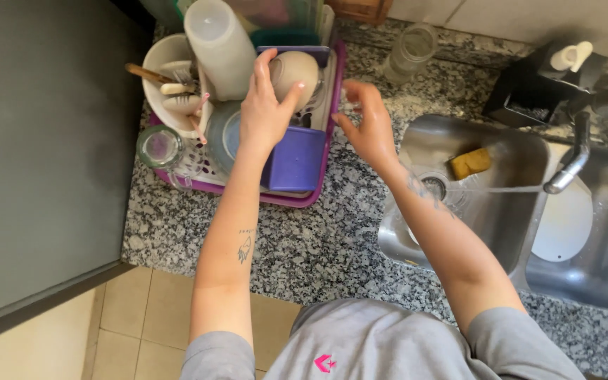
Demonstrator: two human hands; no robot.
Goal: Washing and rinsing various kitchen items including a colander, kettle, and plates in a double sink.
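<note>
I see a speckled grey granite counter (pixel 304 239) with pale floor tiles (pixel 142 317) below it and a big grey flat front (pixel 36 141) on one side. A shiny steel sink (pixel 501 204) sits in the counter. Water runs from the tap (pixel 575 158), and a yellow sponge (pixel 470 162) lies in the sink. A white round lid (pixel 564 222) rests by the tap.

A purple dish rack (pixel 318 169) stands on the counter. My left hand (pixel 265 112) is wrapped around a cream cup (pixel 295 74), holding it over the rack. My right hand (pixel 369 127) is open with spread fingers, holding nothing, just beside the rack.

In the rack I see a tall white bottle (pixel 219 46), a white pot with spoons (pixel 167 81), a clear glass (pixel 160 148) and a blue box (pixel 297 158). A clear jar (pixel 411 51) stands on the counter behind. A black holder with a white pump bottle (pixel 571 56) sits near the tap.
</note>
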